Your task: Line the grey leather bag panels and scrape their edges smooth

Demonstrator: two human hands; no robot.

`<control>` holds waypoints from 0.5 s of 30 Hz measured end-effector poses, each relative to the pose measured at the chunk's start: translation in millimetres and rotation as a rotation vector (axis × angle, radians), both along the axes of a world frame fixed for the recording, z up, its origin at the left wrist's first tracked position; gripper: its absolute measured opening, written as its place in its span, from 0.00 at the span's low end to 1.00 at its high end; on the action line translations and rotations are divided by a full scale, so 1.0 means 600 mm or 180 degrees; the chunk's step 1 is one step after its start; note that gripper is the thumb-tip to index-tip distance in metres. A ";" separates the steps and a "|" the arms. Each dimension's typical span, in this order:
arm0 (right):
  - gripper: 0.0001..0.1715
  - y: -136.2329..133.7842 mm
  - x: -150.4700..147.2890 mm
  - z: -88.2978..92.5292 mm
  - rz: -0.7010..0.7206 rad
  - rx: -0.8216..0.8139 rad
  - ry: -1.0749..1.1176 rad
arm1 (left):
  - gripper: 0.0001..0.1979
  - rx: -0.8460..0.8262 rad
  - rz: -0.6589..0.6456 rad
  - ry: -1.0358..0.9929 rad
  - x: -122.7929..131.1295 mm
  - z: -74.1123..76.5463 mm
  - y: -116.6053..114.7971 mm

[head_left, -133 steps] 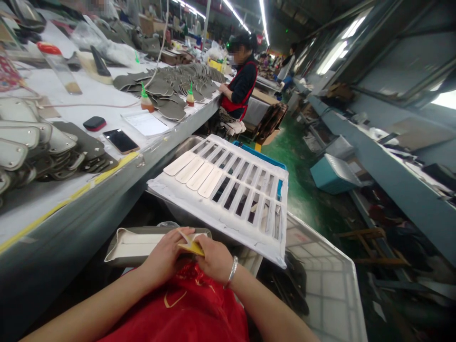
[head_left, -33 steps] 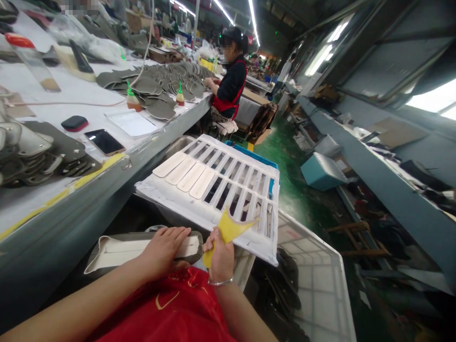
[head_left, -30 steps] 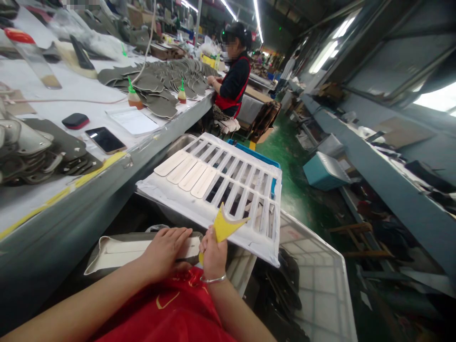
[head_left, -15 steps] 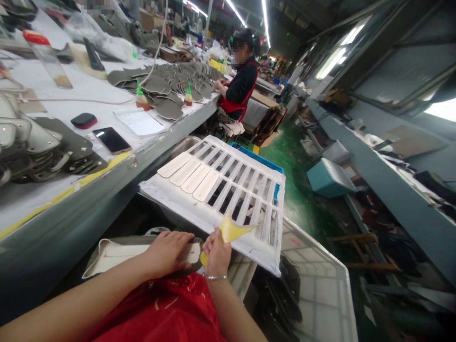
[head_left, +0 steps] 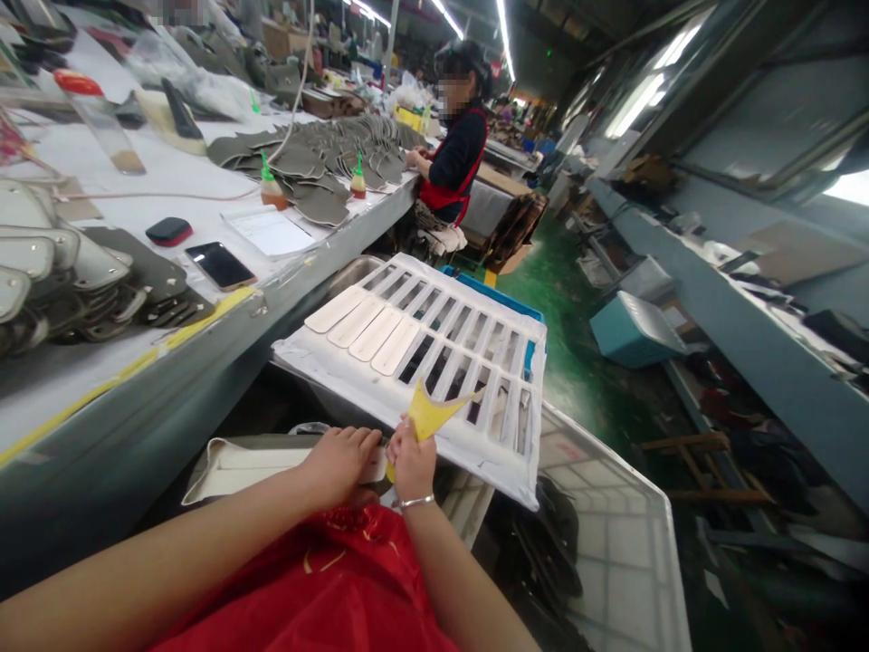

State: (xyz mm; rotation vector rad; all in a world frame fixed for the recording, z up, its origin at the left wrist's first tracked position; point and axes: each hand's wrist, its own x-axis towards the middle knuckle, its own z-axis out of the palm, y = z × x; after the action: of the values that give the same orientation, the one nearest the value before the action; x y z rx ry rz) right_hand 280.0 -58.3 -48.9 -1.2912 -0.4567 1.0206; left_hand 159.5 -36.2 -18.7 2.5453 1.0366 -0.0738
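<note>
In my lap area lies a grey leather-like piece with a cream panel [head_left: 248,467] on it, its left end edge turned up. My left hand [head_left: 345,464] is closed over the right end of this piece, fingers on top and thumb at the near side. Upright in my right hand [head_left: 414,464] is a yellow scraper [head_left: 429,415] with a wide, forked-looking blade, its handle end at the piece's right edge. Just beyond stands a white slotted rack [head_left: 468,457], with several cream strips [head_left: 367,328] lying side by side on its left part.
To the left, a long table [head_left: 122,312] holds a phone [head_left: 221,264], stacked grey parts [head_left: 122,272] and glue bottles [head_left: 272,188]. A co-worker [head_left: 453,145] is at its far side. At right are a white crate [head_left: 631,543] and a teal box [head_left: 635,330].
My left hand and the piece have shifted slightly right in view. The scraper has risen a little in my right hand's grip, its blade now higher in the picture.
</note>
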 end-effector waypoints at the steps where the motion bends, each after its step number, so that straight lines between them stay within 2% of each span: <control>1: 0.23 0.000 0.001 0.001 -0.0003 0.0000 0.0069 | 0.40 0.0045 -0.0012 -0.0001 0.002 -0.001 -0.002; 10: 0.22 0.005 -0.011 0.012 0.0038 0.0105 0.0404 | 0.37 0.0410 -0.0117 -0.0110 -0.012 -0.010 -0.015; 15: 0.21 -0.006 0.007 0.011 0.0031 0.0145 0.0584 | 0.38 0.0444 -0.0112 -0.0155 -0.017 -0.014 -0.015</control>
State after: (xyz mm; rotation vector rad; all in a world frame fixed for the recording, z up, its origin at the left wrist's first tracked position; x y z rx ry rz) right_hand 284.4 -62.1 -42.0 -1.1440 -0.3443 1.1195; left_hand 149.6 -45.3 -27.1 2.6764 1.0111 0.0523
